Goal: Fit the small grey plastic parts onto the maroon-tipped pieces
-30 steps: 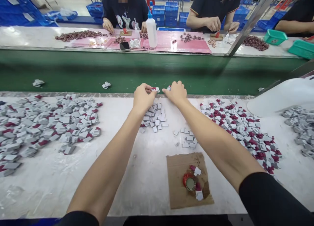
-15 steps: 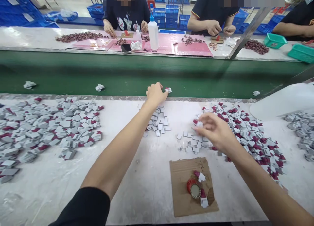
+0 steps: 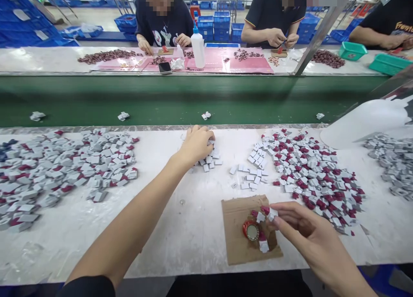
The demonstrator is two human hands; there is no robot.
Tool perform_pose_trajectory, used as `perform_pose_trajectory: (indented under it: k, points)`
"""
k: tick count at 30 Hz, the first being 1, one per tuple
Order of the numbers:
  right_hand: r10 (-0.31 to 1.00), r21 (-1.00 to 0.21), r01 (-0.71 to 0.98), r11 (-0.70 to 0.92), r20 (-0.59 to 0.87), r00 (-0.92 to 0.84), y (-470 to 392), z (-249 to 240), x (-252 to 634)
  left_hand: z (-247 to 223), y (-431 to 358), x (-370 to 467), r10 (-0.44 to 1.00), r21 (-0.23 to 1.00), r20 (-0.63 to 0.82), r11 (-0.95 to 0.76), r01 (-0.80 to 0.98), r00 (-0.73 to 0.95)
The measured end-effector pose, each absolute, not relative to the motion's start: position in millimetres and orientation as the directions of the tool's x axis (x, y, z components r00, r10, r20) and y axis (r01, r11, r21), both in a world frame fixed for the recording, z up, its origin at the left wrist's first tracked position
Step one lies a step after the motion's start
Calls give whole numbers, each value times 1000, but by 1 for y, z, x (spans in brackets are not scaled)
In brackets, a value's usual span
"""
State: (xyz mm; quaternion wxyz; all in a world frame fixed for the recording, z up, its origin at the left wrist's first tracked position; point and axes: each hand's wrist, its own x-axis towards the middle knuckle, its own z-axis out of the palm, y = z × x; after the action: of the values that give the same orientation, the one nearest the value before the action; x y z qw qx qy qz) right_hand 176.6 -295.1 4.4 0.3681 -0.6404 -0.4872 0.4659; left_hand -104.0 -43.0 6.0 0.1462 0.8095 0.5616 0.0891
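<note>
My left hand (image 3: 197, 144) reaches over a small pile of grey-white pieces (image 3: 209, 161), fingers curled down; its fingertips are partly hidden, so any grip cannot be made out. Between thumb and fingers, my right hand (image 3: 300, 228) pinches a white and dark-red piece (image 3: 272, 214) above the right edge of a cardboard square (image 3: 234, 237). On the cardboard lie a round red cap (image 3: 251, 231) and two more white and dark-red pieces, one (image 3: 263, 245) below the cap's right side. Small flat grey-white pieces (image 3: 251, 176) are spread behind the cardboard.
Large heaps of white and dark-red pieces lie left (image 3: 74, 163) and right (image 3: 316, 172). A white bottle (image 3: 364, 120) leans at the right. Small clusters (image 3: 206, 115) sit on the green belt (image 3: 161, 95). People work across it, near an upright bottle (image 3: 198, 50).
My left hand has come back from the belt edge to the small pile, leaving a cluster on the belt. My right hand has moved down toward the cardboard, still pinching a piece. The view has shifted.
</note>
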Motion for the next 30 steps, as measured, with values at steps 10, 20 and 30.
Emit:
perform_pose_trajectory:
  k: [10, 20, 30]
  points:
    - [1000, -869, 494, -14, -23, -13, -331, -2, 162, 19, -75, -91, 961, 481, 123, -277, 832, 249]
    - [999, -875, 483, 39, 31, -24, -336, -8, 160, 0, -209, -76, 886, 911, -366, 403, -86, 284]
    - [996, -882, 462, 93, 88, -32, -333, -4, 158, -3, -231, -70, 899, 936, -343, 351, 22, 272]
